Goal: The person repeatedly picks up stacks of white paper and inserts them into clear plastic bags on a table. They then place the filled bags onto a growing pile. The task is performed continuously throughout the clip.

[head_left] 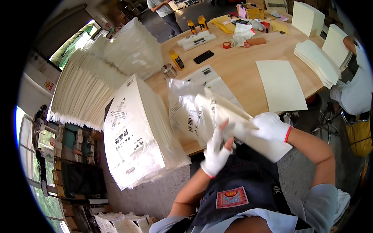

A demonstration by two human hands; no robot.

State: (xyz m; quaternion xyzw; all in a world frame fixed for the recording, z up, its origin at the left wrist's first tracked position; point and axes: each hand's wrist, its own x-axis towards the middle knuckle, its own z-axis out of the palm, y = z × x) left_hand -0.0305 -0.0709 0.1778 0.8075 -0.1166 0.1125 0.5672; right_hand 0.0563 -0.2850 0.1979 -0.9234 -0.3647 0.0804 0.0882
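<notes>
My right hand [271,127], in a white glove with a red cuff, grips the near end of a curled sheaf of white drawing paper [239,123]. The sheaf tilts over the table's front edge, its far end against or inside a clear printed plastic bag [184,101]; I cannot tell which. My left hand [217,152], gloved with bare fingertips, is held just left of the sheaf, thumb and forefinger apart and nothing between them. More printed paper packs [210,77] lie flat beyond the bag.
A tall pile of bagged paper [134,136] stands close on my left, with larger stacks [83,83] behind. A phone [204,57], an orange bottle [176,60] and a loose sheet [281,85] lie or stand on the table. Another person [355,83] sits at the right beside paper stacks [316,62].
</notes>
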